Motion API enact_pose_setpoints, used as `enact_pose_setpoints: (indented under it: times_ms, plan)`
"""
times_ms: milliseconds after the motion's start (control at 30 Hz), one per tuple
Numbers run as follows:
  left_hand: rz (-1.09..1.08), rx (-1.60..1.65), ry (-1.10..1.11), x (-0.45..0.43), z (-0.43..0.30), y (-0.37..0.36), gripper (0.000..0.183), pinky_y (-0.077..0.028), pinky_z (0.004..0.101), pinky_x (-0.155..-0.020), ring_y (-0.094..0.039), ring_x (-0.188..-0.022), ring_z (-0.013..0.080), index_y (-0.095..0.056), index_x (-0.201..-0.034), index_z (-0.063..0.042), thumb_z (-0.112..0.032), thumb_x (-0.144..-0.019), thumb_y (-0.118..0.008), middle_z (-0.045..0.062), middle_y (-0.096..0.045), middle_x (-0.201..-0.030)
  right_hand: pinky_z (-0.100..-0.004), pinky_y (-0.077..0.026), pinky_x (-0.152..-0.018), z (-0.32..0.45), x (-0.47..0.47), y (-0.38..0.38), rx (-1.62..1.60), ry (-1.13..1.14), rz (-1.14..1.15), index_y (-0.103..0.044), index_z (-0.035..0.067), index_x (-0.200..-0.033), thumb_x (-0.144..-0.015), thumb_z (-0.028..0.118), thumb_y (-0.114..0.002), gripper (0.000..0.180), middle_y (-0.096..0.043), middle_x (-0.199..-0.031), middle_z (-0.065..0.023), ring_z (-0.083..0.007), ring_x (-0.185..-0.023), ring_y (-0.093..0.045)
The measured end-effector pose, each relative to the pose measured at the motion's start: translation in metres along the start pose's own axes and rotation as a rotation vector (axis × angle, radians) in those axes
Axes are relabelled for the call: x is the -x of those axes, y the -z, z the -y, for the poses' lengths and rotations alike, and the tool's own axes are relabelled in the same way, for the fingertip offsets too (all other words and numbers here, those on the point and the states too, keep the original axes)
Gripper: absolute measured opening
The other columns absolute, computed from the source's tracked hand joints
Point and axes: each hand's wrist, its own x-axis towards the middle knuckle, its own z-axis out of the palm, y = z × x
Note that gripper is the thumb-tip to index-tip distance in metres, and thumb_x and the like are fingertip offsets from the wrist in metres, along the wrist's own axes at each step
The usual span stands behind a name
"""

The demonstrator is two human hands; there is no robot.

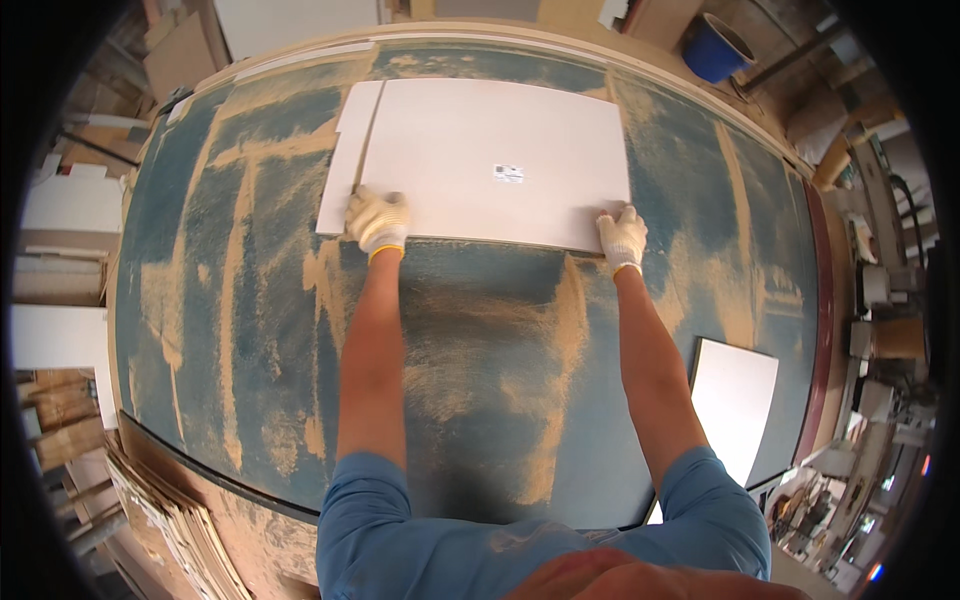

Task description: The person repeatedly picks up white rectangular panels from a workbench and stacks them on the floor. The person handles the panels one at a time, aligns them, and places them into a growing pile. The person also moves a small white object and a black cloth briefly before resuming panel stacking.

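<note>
A large white panel (480, 135) bearing a small printed label (508, 174) lies flat on a dark green work table (480, 375) dusted with sawdust. Along its left side is a narrow white strip (335, 180) with a stepped outer edge; a dark gap runs between the two at the far part. My left hand (379, 219), in a knitted work glove, grips the panel's near left corner and partly covers the gap. At the near right corner my right hand (624, 234), gloved alike, holds the panel by its edge. Some fingertips are hidden or blurred.
Another white board (735, 397) lies at the table's near right, partly behind my right arm. A blue bucket (716, 49) stands beyond the far right edge. Stacked thin sheets (176, 525) lean below the near left edge. A dark red strip (817, 322) borders the right side.
</note>
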Motion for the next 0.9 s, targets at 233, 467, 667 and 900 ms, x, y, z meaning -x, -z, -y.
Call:
enact_pose_setpoints:
  times_ms: [233, 467, 667, 900]
  plan:
    - [0.195, 0.148, 0.018, 0.112, 0.057, 0.053, 0.069, -0.049, 0.0502, -0.107, -0.06, -0.127, 0.0415, -0.058, -0.138, -0.001, -0.051, -0.092, -0.071, 0.025, -0.064, -0.137, -0.0473, -0.043, -0.113, -0.06, 0.037, 0.035, -0.161, -0.263, 0.126, -0.062, -0.001, -0.134, -0.086, 0.047, -0.063, 0.068, -0.06, -0.141, -0.0276, -0.0438, -0.131, -0.056]
    - [0.687, 0.648, 0.305, 0.256, 0.147, 0.094, 0.066, -0.053, 0.0474, -0.09, -0.068, -0.106, 0.04, -0.061, -0.121, 0.014, -0.048, -0.097, -0.06, 0.026, -0.068, -0.125, -0.0422, -0.048, -0.103, -0.136, 0.147, 0.154, -0.411, -0.365, 0.413, -0.067, 0.0, -0.133, -0.098, 0.055, -0.057, 0.066, -0.069, -0.129, -0.0236, -0.0356, -0.121, -0.066]
    - [0.682, 0.562, 0.027, 0.307, 0.079, 0.075, 0.06, -0.054, 0.0474, -0.088, -0.069, -0.101, 0.0425, -0.062, -0.121, 0.012, -0.043, -0.099, -0.059, 0.03, -0.068, -0.118, -0.0416, -0.056, -0.094, -0.239, 0.312, 0.258, -0.454, -0.686, -0.047, -0.069, -0.007, -0.123, -0.099, 0.048, -0.062, 0.061, -0.075, -0.108, -0.0249, -0.0333, -0.097, -0.075]
    - [0.674, 0.267, -0.837, 0.349, -0.123, 0.03, 0.072, -0.048, 0.05, -0.107, -0.057, -0.128, 0.0413, -0.056, -0.14, -0.002, -0.056, -0.093, -0.067, 0.024, -0.061, -0.136, -0.0447, -0.05, -0.079, -0.371, 0.516, 0.155, -0.498, -1.056, -0.603, -0.07, -0.007, -0.096, -0.099, 0.066, -0.052, 0.075, -0.068, -0.08, -0.0181, -0.0288, -0.078, -0.063]
